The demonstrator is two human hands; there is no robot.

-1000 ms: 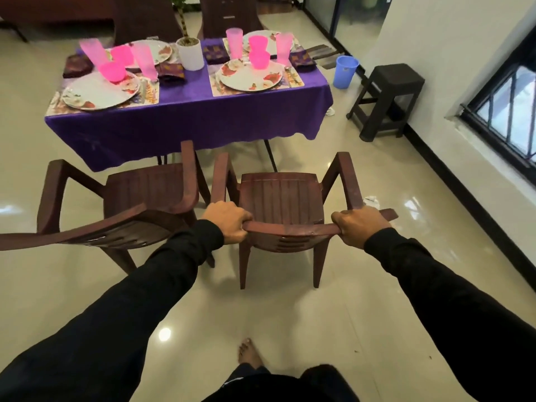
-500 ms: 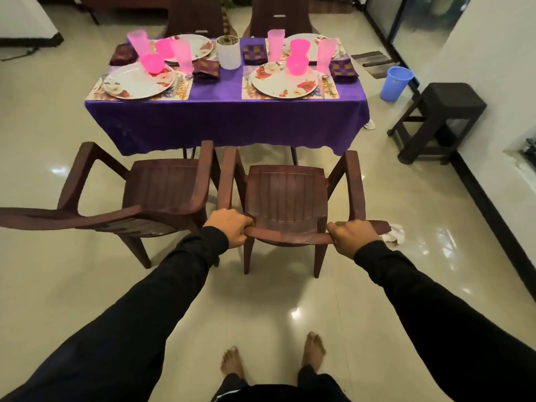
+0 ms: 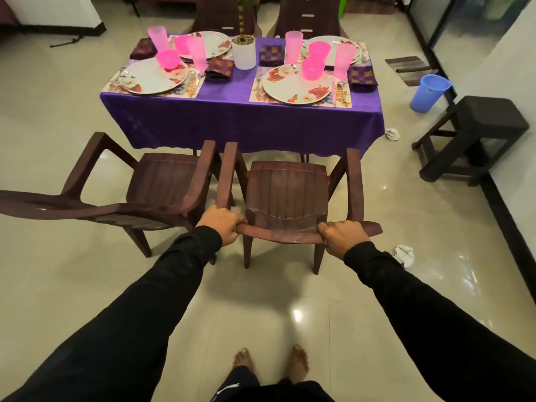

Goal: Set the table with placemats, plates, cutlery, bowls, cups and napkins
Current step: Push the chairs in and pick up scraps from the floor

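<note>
Head view: left grip [image 3: 224,227] and right grip [image 3: 342,237] both clamped on the top rail of the brown plastic armchair [image 3: 285,195], fingers curled over the backrest edge, one at each end. Chair faces the desk [image 3: 240,123], seat front near the purple tablecloth's hanging edge. Second brown armchair [image 3: 162,188] just beside it on the left, armrests nearly touching.

Desk holds four settings. Near left: floral plate [image 3: 153,76] on a placemat [image 3: 191,89], pink bowl [image 3: 168,59] on the plate, pink cup [image 3: 196,55] beside it. Near right: floral plate [image 3: 295,87] on a placemat [image 3: 342,101], pink bowl [image 3: 312,68] on it, pink cup [image 3: 343,60] to the right, cutlery [image 3: 340,88] on the mat's right edge. Folded purple-patterned napkins [image 3: 220,66] beside the settings. Two far settings partly hidden by cups. White plant pot [image 3: 244,52] at desk centre.

Floor: blue bucket [image 3: 429,92], dark stool [image 3: 475,134], crumpled paper [image 3: 403,254] near the chair's right side. Bare feet [image 3: 298,362] at bottom edge.
</note>
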